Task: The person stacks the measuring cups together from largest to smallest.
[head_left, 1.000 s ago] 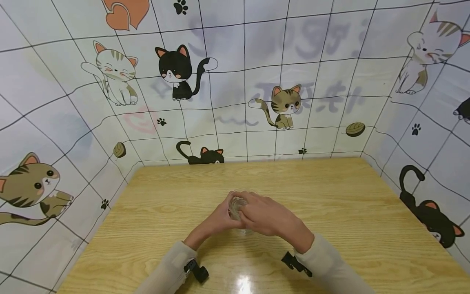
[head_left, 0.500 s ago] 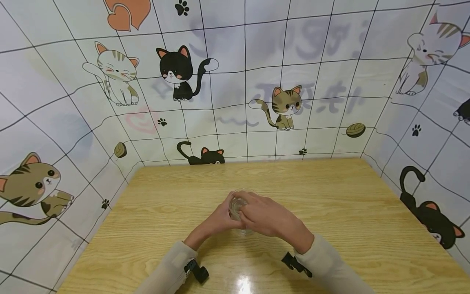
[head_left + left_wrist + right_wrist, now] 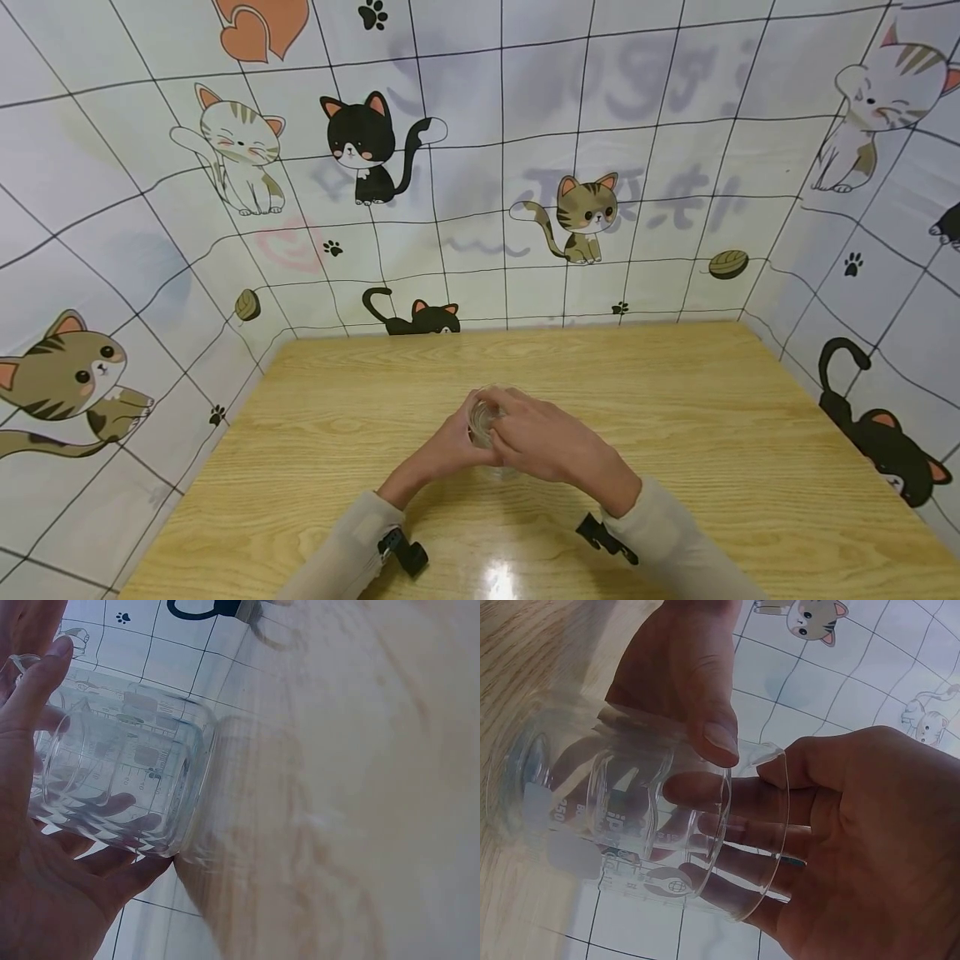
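Note:
A clear glass beaker [image 3: 482, 423] stands at the middle of the table, with smaller glass beaker [image 3: 626, 814] nested inside it. White printed markings show through the walls in both wrist views. My left hand [image 3: 450, 447] curls round the side of the outer beaker [image 3: 196, 787], its thumb along the glass. From the right, my right hand [image 3: 551, 439] reaches over the top. In the right wrist view its thumb is at the outer rim, and its fingers show through the glass; I cannot tell which beaker they grip. Both hands hide much of the glass in the head view.
The wooden table [image 3: 360, 392] reaches back to a white gridded wall covering [image 3: 472, 200] printed with cartoon cats. Similar panels rise on both sides. Black wrist straps, the left [image 3: 402, 552] and the right [image 3: 606, 539], sit at the sleeves.
Both hands stay around the beakers at the same spot. The right fingers shift very slightly at the top; the head view drifts a little.

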The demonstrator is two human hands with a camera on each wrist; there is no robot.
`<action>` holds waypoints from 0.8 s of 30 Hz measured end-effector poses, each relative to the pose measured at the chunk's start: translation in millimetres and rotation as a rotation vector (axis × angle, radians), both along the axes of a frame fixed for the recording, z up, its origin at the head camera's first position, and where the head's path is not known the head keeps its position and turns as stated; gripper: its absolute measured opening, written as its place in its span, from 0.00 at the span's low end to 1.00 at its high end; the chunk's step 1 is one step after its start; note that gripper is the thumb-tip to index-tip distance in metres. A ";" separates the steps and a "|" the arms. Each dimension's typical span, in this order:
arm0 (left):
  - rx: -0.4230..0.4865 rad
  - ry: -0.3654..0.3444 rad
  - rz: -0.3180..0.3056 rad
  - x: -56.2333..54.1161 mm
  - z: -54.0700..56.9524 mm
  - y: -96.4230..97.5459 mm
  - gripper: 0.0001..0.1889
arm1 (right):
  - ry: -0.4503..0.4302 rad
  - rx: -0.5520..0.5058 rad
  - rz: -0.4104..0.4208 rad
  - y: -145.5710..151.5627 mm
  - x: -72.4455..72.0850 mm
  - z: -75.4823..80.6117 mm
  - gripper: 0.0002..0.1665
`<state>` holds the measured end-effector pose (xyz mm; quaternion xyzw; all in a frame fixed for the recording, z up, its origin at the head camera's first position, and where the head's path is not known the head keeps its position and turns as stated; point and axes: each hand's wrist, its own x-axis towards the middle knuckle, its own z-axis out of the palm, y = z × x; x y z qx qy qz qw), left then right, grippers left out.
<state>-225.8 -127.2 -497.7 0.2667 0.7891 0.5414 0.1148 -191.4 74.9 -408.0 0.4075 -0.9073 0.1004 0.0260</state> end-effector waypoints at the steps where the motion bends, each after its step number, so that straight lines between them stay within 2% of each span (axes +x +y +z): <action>1: 0.001 -0.005 -0.003 -0.4 -0.3 -0.1 0.44 | 0.001 0.005 0.001 0.1 -0.2 0.0 0.28; 7: 0.022 -0.038 -0.023 -1.7 -0.5 0.4 0.40 | 0.065 0.043 0.041 0.4 -2.2 -1.0 0.24; 15: 0.031 -0.030 -0.030 -2.6 -0.6 0.9 0.40 | 0.187 0.098 0.143 3.3 -4.4 -1.2 0.22; 24: 0.018 -0.014 -0.020 -3.3 -1.6 0.9 0.41 | 0.143 0.074 0.133 3.1 -5.7 -1.4 0.24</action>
